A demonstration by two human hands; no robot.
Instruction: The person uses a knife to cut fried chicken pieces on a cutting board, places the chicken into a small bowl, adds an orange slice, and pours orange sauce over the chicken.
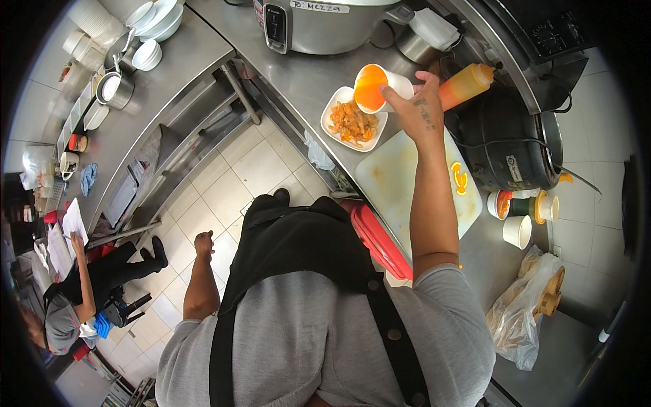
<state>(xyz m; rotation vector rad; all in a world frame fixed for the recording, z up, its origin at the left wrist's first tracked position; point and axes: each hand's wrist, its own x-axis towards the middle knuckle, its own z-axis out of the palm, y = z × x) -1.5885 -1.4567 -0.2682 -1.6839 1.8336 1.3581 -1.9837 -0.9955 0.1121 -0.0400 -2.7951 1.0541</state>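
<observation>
My right hand [419,107] grips a white cup [403,85] tilted towards the left. Orange sauce [370,87] coats the inside of the cup. Its rim hangs over a squarish white dish [328,122], where a heap of sauced, fried-looking food pieces [353,122] lies. Behind my fingers is a squeeze bottle [465,86] of orange sauce, lying or leaning at a slant. A white cutting board [396,173] lies under my right forearm, with cut orange slices [460,178] on it. My left hand [205,246] hangs beside me above the tiled floor, fingers curled, with nothing visible in it.
A large cooker [330,30] stands at the back of the steel counter [325,66]. A black soup kettle [508,147] with a cable is at the right, near small cups [518,231] and a plastic bag [524,310]. Another person [76,300] handles papers at far left.
</observation>
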